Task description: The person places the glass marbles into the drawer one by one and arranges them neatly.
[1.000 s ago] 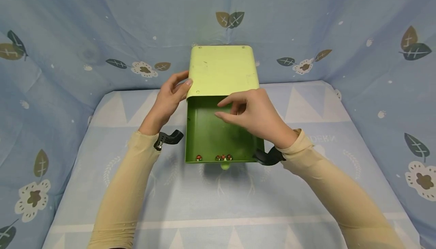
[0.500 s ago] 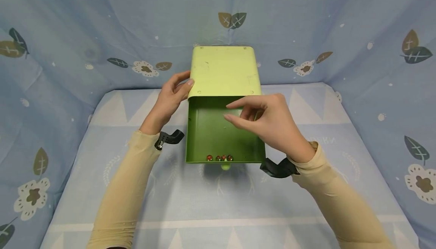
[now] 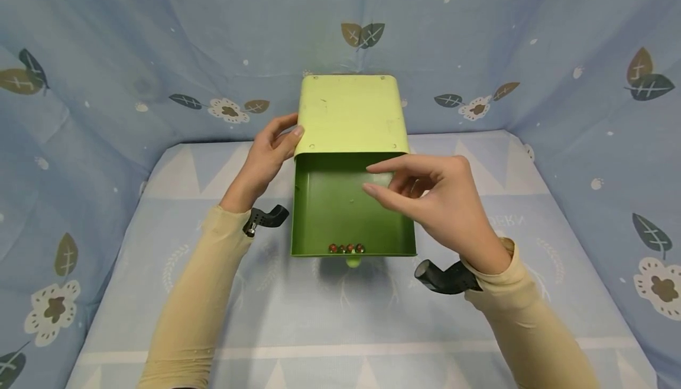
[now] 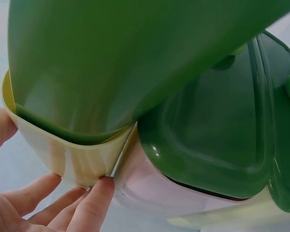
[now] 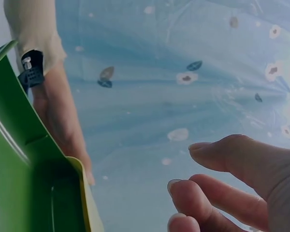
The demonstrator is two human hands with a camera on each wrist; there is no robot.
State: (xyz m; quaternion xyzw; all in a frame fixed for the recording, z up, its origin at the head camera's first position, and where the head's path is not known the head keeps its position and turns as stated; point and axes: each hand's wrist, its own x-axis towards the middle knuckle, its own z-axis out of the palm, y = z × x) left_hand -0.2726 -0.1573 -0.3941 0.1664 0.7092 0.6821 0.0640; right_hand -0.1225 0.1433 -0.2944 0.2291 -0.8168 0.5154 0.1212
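A yellow-topped cabinet (image 3: 351, 114) stands at the middle back of the table, its top green drawer (image 3: 348, 217) pulled out toward me. Several small shiny balls (image 3: 350, 248), red and silver, lie in a row against the drawer's front wall. My left hand (image 3: 270, 149) grips the cabinet's left side, thumb at the top edge. In the left wrist view, its fingers (image 4: 94, 205) press the pale yellow housing from the side. Above the drawer's right side hovers my right hand (image 3: 438, 197), thumb and forefinger apart with nothing between them.
Lower green drawers (image 4: 203, 130) with round knobs sit pushed in beneath the top one, in pink and yellow housings. A light green knob (image 3: 353, 263) juts from the pulled-out drawer's front. Patterned blue cloth (image 3: 223, 34) walls in the back and both sides of the table.
My right hand has drawn back to the right and a little toward me. The leftmost ball has rolled right to join the others. My left hand keeps its place.
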